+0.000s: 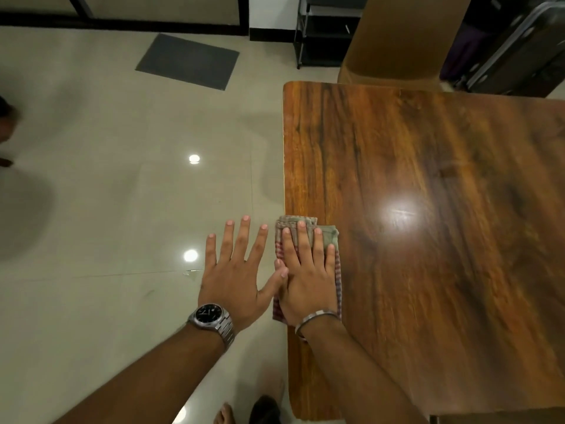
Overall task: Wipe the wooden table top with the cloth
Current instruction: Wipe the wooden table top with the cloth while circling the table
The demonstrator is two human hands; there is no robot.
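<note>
The glossy wooden table top (428,194) fills the right half of the view. A folded red-checked cloth (331,237) lies at the table's left edge, slightly overhanging it. My right hand (308,276), with a metal bangle at the wrist, presses flat on the cloth with fingers extended. My left hand (235,270), wearing a steel watch, hovers with fingers spread over the floor just left of the table edge; its thumb touches my right hand.
A tan chair (400,41) stands at the table's far side. A grey mat (188,61) lies on the pale tiled floor. A black shelf (324,32) and suitcases (513,47) stand at the back. My feet (250,411) show below.
</note>
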